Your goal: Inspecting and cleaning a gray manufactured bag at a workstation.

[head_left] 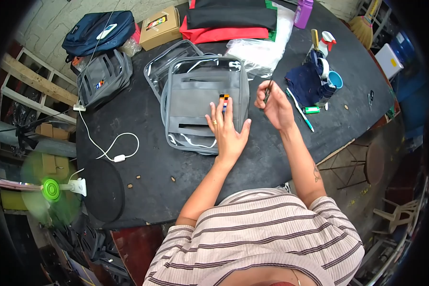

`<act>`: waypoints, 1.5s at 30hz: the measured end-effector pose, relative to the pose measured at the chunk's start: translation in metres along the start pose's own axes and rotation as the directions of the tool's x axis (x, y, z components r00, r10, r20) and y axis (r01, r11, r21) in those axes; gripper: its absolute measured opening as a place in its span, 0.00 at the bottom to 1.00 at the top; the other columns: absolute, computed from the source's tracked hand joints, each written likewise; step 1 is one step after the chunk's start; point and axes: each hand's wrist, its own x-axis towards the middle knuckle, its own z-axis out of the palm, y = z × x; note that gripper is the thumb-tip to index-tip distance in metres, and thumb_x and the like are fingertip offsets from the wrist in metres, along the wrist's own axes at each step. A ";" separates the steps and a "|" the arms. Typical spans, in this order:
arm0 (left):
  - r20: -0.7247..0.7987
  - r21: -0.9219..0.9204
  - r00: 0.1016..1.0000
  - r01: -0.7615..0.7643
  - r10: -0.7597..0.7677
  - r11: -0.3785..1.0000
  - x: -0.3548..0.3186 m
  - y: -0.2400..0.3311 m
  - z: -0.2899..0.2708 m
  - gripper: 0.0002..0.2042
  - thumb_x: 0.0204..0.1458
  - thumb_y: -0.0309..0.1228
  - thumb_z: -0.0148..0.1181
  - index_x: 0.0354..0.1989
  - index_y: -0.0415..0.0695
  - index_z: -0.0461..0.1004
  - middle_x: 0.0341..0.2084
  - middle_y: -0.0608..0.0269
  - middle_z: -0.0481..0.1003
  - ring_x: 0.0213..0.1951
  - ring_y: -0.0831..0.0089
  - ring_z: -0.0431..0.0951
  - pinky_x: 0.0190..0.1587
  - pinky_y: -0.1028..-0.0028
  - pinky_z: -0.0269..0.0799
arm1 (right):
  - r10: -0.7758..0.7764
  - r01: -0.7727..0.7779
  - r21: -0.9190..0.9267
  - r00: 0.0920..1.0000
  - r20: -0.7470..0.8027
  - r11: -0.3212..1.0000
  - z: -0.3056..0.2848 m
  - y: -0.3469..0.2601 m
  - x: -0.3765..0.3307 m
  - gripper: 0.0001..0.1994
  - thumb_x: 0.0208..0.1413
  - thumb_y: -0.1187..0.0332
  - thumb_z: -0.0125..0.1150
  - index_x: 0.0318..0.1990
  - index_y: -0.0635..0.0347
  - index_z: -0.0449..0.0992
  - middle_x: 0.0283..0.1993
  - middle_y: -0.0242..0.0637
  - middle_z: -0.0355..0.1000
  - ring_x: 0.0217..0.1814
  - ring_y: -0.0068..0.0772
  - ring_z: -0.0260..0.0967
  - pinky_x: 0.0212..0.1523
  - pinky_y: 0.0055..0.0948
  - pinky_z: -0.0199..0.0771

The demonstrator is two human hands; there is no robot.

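left hand [228, 131] flat, fingers spread, pressing grey bag [202, 102] on black table [143, 119], small colourful tag [224, 98] at fingertips. right hand [274, 102] just beside, pinching thin tool [268, 90]. best keep bag pinned taut, approach tag slow.

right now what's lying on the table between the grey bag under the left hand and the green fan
In the head view, a white cable with an inline switch loops across the black table between the grey bag and the green fan, beside a round black pad.
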 end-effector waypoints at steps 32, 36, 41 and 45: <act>0.085 -0.476 0.942 0.326 -0.326 0.817 0.035 -0.034 0.031 0.05 0.54 0.26 0.55 0.31 0.37 0.74 0.45 0.60 0.61 0.48 0.70 0.62 0.53 0.74 0.59 | -0.406 -0.032 -0.996 0.914 0.005 -0.085 0.039 0.006 -0.032 0.15 0.39 0.75 0.63 0.38 0.59 0.71 0.37 0.36 0.70 0.35 0.38 0.71 0.37 0.32 0.70; 0.042 -0.496 0.942 0.308 -0.332 0.812 0.036 -0.030 0.034 0.05 0.51 0.28 0.56 0.29 0.40 0.75 0.43 0.57 0.64 0.50 0.59 0.61 0.56 0.65 0.53 | -0.337 0.101 -0.953 0.920 0.198 -0.287 0.046 0.002 -0.026 0.13 0.35 0.75 0.63 0.33 0.57 0.72 0.32 0.33 0.68 0.29 0.39 0.68 0.32 0.33 0.67; 0.012 -0.433 0.949 0.288 -0.314 0.854 0.035 -0.027 0.038 0.04 0.50 0.28 0.56 0.29 0.41 0.75 0.44 0.56 0.64 0.49 0.59 0.61 0.56 0.63 0.53 | -0.297 0.131 -0.917 0.920 0.254 -0.376 0.044 0.003 -0.019 0.11 0.34 0.75 0.63 0.30 0.56 0.72 0.29 0.31 0.66 0.28 0.35 0.68 0.29 0.33 0.62; 0.017 -0.382 0.953 0.287 -0.304 0.879 0.036 -0.024 0.034 0.05 0.52 0.28 0.56 0.31 0.40 0.75 0.45 0.57 0.63 0.49 0.62 0.61 0.56 0.66 0.55 | -0.277 0.164 -0.890 0.913 0.300 -0.425 0.043 0.002 -0.015 0.10 0.34 0.75 0.62 0.29 0.55 0.71 0.28 0.32 0.65 0.27 0.35 0.68 0.29 0.33 0.62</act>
